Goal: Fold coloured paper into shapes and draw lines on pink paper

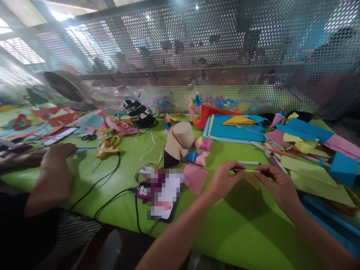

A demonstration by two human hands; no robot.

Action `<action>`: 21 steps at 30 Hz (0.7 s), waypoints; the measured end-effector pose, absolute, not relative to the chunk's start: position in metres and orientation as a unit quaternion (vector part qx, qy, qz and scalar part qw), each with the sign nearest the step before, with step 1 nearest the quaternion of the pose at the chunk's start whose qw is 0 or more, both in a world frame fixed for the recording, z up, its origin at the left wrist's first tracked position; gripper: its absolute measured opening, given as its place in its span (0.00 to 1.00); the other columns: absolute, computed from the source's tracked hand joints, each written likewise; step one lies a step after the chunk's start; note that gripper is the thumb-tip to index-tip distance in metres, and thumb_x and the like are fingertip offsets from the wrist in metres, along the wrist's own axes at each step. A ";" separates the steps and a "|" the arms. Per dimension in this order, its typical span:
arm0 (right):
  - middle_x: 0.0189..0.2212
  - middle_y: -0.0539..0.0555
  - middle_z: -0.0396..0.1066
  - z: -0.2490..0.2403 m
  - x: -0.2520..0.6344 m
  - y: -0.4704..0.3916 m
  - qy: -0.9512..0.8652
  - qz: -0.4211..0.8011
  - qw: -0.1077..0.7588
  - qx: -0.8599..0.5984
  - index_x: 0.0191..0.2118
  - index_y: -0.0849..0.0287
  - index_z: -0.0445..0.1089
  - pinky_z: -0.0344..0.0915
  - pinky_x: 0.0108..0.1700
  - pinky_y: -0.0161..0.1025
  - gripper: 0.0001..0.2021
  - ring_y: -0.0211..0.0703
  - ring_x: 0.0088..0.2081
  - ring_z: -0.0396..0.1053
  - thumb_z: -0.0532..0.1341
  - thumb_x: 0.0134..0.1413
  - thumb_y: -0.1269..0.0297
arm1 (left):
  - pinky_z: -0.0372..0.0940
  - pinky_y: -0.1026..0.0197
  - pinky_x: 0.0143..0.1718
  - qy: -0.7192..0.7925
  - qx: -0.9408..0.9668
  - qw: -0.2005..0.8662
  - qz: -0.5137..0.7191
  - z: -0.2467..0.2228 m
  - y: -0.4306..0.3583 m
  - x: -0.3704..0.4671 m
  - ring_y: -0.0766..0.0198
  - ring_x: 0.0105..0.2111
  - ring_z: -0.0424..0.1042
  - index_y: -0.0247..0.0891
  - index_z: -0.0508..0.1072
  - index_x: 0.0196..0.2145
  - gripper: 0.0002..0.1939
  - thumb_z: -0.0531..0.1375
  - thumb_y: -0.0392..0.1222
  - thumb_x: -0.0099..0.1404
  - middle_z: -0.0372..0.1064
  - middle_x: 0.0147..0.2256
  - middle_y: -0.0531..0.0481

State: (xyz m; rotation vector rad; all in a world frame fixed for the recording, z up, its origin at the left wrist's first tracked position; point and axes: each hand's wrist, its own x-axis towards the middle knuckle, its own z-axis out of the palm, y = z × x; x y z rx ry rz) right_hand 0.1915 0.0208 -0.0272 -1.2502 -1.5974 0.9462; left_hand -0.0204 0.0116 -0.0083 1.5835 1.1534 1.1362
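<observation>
Between my two hands is a small piece of yellow paper [251, 179], held up over the green table. My left hand [227, 176] pinches its left end, and my right hand [274, 183] pinches the right end. The paper looks folded, with a straight top edge and a corner pointing down. Behind my fingers lies a white pen or marker [249, 163]. A pink paper square [195, 177] is left of my left hand. Just beyond it are small folded paper pieces, including a blue one [190, 156] and a pink one [201, 159].
A phone [168, 195], a tan roll [182, 135] and a yellow glue gun [109, 147] with its cord stand to the left. Blue sheets [234, 127] lie at the back; yellow-green sheets [309, 170] at right. A co-worker's arm [53, 172] rests at far left. A perforated metal screen [180, 56] borders the table.
</observation>
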 end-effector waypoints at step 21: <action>0.31 0.52 0.76 -0.028 0.188 0.023 -0.614 0.457 0.426 -0.482 0.35 0.57 0.78 0.69 0.36 0.41 0.15 0.45 0.34 0.71 0.71 0.52 0.50 | 0.61 0.64 0.33 0.468 0.589 0.469 0.462 -0.022 0.020 -0.022 0.66 0.31 0.68 0.36 0.76 0.36 0.12 0.62 0.49 0.67 0.72 0.32 0.51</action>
